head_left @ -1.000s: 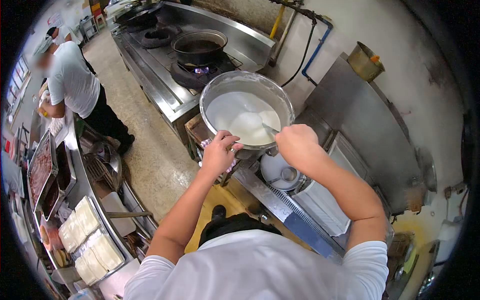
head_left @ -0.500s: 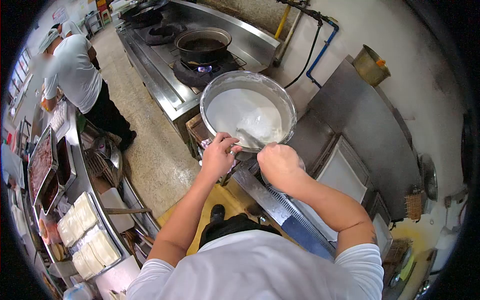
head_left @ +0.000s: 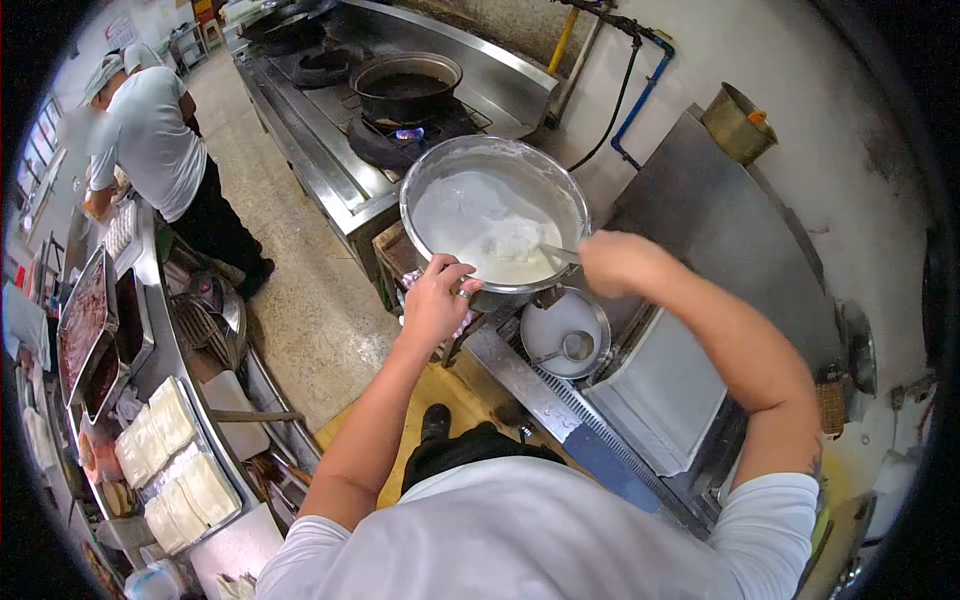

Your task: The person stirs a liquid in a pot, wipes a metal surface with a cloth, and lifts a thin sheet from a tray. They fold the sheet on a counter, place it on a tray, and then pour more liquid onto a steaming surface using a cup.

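Note:
A large metal bowl of white liquid stands in front of me. My left hand grips its near rim, fingers curled over the edge. My right hand is closed around the metal handle of a stirring tool, at the bowl's right side. The tool's head is under the frothy liquid, so its kind is hidden. Below my right hand sits a smaller metal basin with whitish contents and a small ladle in it.
Beyond the bowl, a dark wok sits over a lit burner on the steel stove. A white tray lies to the right. On the left counter are trays of dark red filling and white sheets; a co-worker bends there.
My right hand has moved right and up with the stirring tool, swinging it across the liquid and uncovering the small basin. My left hand stays at the rim.

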`<state>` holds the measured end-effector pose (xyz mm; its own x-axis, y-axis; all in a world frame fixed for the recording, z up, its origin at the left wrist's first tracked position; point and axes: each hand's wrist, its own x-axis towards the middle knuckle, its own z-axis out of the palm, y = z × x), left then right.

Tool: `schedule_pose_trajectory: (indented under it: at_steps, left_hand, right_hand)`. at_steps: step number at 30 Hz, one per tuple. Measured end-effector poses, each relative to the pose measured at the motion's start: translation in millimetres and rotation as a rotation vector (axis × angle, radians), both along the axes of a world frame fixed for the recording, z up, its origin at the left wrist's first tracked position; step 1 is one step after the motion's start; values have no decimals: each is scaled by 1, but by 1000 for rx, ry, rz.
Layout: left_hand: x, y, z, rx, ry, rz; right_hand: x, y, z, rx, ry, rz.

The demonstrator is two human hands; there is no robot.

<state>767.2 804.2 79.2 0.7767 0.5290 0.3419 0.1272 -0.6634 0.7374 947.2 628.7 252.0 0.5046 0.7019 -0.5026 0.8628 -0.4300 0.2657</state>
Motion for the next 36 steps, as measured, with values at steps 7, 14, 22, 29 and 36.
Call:
schedule_pose_trajectory:
  at_steps: [7, 14, 22, 29, 36]
  left_hand:
    - [1, -1, 2, -56, 23, 5]
    - [4, -2, -6, -15, -22, 20]
    - [6, -5, -4, 2, -15, 34]
    - [7, -11, 3, -68, 53, 45]
    - [11, -14, 2, 19, 13, 46]
  right_hand:
    - [19, 21, 31, -55, 403, -385]
    - [1, -13, -31, 368, 691, -608]
    - [-32, -54, -61, 824, 901, -890]
    - [-44, -93, -88, 1060, 955, -883]
    - [-61, -132, -119, 1244, 778, -649]
